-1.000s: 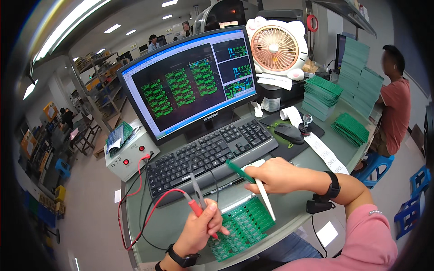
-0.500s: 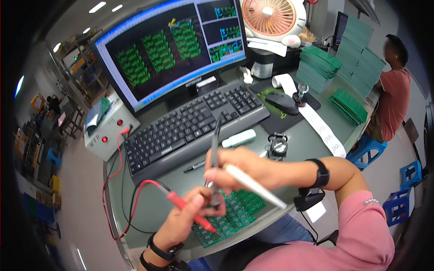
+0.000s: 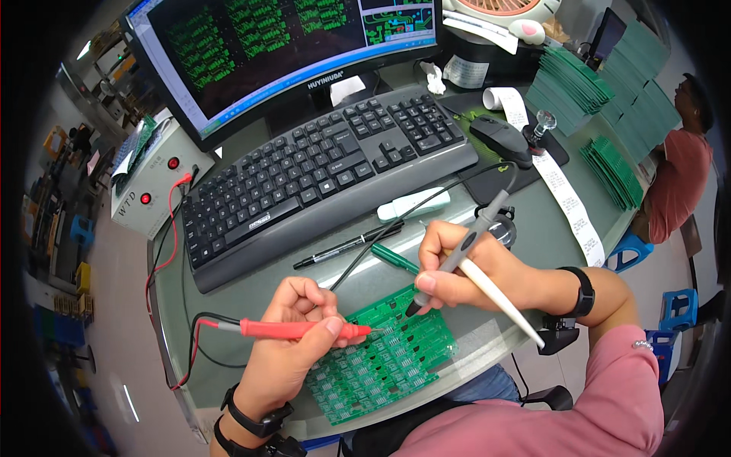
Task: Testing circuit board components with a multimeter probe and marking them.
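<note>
A green circuit board panel (image 3: 392, 369) lies near the table's front edge. My left hand (image 3: 278, 362) is closed on a red test probe (image 3: 278, 329), whose tip points right, over or on the board's upper left part; contact cannot be made out. Gripped in my right hand (image 3: 491, 266) is a grey and black test probe (image 3: 481, 227), tilted with its dark end down at the board's upper edge. A cream-white stick (image 3: 499, 301) also sits in that hand, slanting toward my wrist. Behind the board lie a green pen (image 3: 394, 257) and a black marker (image 3: 346, 245).
A keyboard (image 3: 327, 175) and monitor (image 3: 274, 53) stand behind. At the left, a grey box (image 3: 156, 179) has red and black leads. Mouse (image 3: 499, 139), glass-knobbed stamp (image 3: 541, 133), paper strip (image 3: 567, 206) and stacked green boards (image 3: 613, 171) fill the right, where another person (image 3: 678, 183) sits.
My hands have moved apart from close together. The grey and black probe has swung from pointing up to pointing down at the board. The red probe now points right. The view has tilted down.
</note>
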A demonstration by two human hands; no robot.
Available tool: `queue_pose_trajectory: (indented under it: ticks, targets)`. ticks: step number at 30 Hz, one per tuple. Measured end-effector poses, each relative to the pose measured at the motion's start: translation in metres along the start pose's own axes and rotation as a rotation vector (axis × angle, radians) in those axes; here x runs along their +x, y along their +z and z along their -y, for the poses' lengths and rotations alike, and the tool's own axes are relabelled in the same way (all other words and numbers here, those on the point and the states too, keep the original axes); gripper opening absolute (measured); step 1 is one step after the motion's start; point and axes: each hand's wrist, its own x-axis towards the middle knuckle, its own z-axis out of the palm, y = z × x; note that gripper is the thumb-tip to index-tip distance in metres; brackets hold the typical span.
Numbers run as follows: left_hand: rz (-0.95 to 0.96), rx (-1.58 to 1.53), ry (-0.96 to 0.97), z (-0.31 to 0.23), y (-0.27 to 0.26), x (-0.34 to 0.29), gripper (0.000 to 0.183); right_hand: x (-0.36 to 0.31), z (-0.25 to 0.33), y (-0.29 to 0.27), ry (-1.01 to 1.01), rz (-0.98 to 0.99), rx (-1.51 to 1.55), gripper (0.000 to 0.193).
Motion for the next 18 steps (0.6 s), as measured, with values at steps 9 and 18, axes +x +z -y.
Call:
queue_pose_trajectory:
  ticks: [9, 18]
  targets:
    - [0.052, 0.09, 0.035, 0.004, 0.006, 0.001, 0.034, 0.002, -0.015, -0.004, -0.255, 0.009, -0.312, 0.023]
    - [0.036, 0.185, 0.057, 0.005, 0.008, 0.002, 0.036, 0.002, -0.017, -0.003, -0.325, 0.015, -0.402, 0.022]
